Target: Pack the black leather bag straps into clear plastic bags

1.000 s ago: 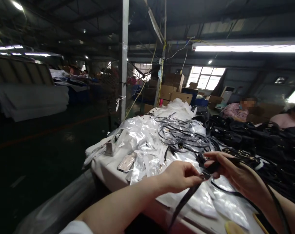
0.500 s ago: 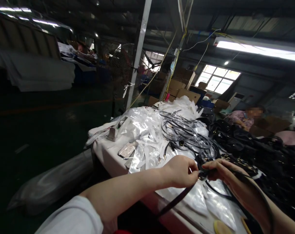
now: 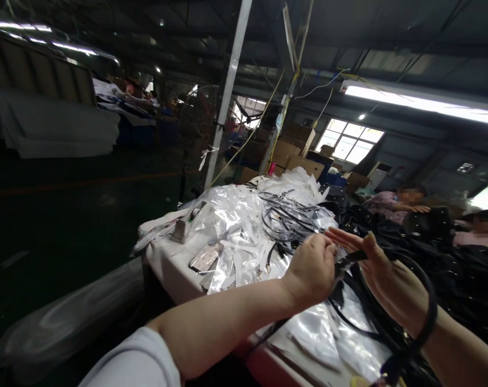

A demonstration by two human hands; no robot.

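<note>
A long black strap point(image 3: 432, 301) with metal fittings at its lower end runs between my hands and curves over my right wrist. My left hand point(image 3: 313, 269) is closed in a fist around one part of it. Beside it, my right hand point(image 3: 383, 282) has its fingers stretched out, with the strap caught in the crook of the thumb. Below the hands lie clear plastic bags point(image 3: 314, 333). A pile of coiled black straps point(image 3: 284, 215) lies just beyond, on more bags.
A phone point(image 3: 206, 258) and a small grey block point(image 3: 180, 231) sit near the left edge of the cloth-covered table point(image 3: 169, 269). Black bags point(image 3: 453, 269) are heaped at right, with two people behind them. A metal post point(image 3: 227, 91) rises beyond the table.
Both hands have risen slightly. My left hand has turned and closed into a fist, and my right thumb now stands up. The strap's loop over my right wrist shows more fully.
</note>
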